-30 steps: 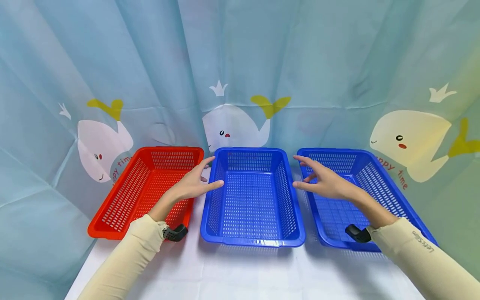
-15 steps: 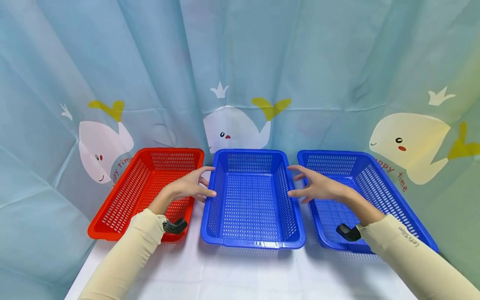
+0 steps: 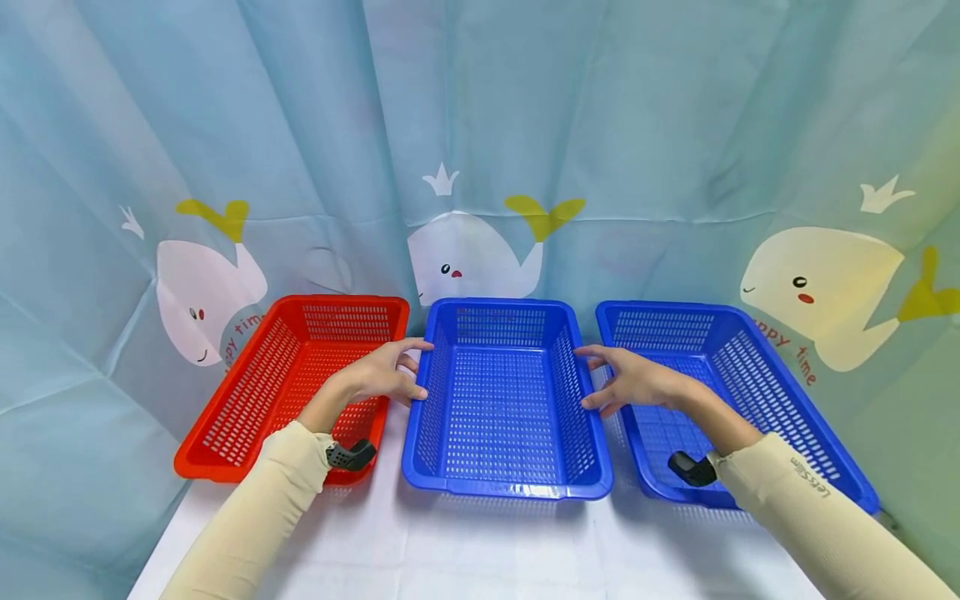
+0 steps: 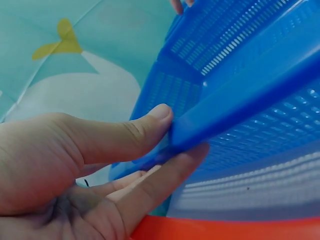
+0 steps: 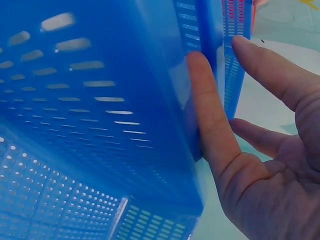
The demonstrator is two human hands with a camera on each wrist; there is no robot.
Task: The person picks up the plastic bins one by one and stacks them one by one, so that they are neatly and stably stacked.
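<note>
A blue plastic basket (image 3: 502, 486) with slotted walls stands in the middle of the head view, with nothing in it. My left hand (image 3: 382, 373) holds its left rim, thumb on the inner side. In the left wrist view, the thumb (image 4: 145, 127) lies over the blue rim (image 4: 240, 107) and the fingers reach beneath it. On the opposite side, my right hand (image 3: 633, 382) pinches the right rim between thumb and fingers. The right wrist view shows these fingers (image 5: 212, 115) extending into the gap between two blue baskets.
A red basket (image 3: 213, 467) stands to the left, partly behind the left forearm. Another blue basket (image 3: 757, 367) is at the right, beneath the right forearm. White cloth (image 3: 495, 550) covers the table, and a whale-print curtain (image 3: 660, 125) hangs behind.
Both hands have come down and nearer to the body, from hovering beside the middle blue basket onto its side rims. Their fingers have closed in. The baskets have stayed in place.
</note>
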